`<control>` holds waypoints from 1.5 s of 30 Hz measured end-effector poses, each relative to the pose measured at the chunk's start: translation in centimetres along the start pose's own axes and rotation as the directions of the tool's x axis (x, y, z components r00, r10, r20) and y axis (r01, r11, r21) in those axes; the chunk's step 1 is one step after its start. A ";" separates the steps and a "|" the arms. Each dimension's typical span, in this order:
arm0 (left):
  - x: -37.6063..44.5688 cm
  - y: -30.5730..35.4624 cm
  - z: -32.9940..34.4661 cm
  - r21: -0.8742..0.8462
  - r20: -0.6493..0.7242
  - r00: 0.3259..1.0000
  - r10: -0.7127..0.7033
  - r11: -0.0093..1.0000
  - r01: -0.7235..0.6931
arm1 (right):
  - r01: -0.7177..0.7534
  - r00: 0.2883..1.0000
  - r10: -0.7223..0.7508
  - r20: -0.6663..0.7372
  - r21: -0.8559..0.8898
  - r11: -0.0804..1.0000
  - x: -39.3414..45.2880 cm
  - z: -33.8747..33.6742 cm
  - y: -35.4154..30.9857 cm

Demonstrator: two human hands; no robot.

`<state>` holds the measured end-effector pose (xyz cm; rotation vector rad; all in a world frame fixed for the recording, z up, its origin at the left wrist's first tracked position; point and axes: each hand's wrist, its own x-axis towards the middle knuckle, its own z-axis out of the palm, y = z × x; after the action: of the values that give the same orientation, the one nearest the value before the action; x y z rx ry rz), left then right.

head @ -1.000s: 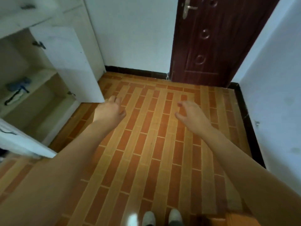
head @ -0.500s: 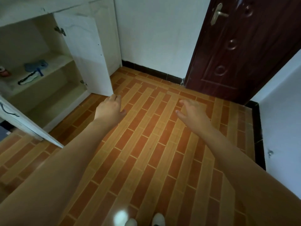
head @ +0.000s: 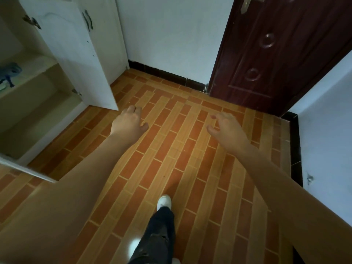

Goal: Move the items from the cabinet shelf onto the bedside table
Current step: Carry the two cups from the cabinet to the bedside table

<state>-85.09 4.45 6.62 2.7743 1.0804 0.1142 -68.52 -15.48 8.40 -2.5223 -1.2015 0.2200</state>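
Both hands empty, fingers loosely curled: left hand (head: 129, 124), right hand (head: 226, 130). Blue item (head: 9, 71) lies on cabinet shelf (head: 32, 73) at 10 o'clock. Risk: open cabinet door (head: 80, 60) may obstruct the reach.

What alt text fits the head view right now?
Both bare hands, left hand and right hand, hang empty over a brick-pattern floor. At far left, a blue item lies on the open cabinet's shelf.

No readable txt, labels, brands or nos. anywhere: cabinet (head: 62, 46), door (head: 282, 54), walls, floor tiles all plain.
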 end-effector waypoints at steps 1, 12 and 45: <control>1.5 0.0 0.2 -0.006 -0.002 1.000 0.003 1.000 -0.003 | -0.004 1.000 0.004 -0.003 0.002 1.000 1.5 0.0 0.3; 20.5 -2.2 -0.8 -0.032 -0.032 0.999 -0.018 0.999 0.017 | 0.054 0.997 -0.052 -0.059 0.042 0.998 21.9 -0.6 -0.7; 30.1 -14.9 -2.3 0.049 -0.127 0.499 -0.857 0.497 0.866 | 0.877 0.390 -0.847 0.362 0.136 0.461 59.2 9.7 -18.8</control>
<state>-73.08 35.92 6.62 1.9320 2.4151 0.0404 -47.52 43.70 6.58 -1.5439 -2.5551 0.3998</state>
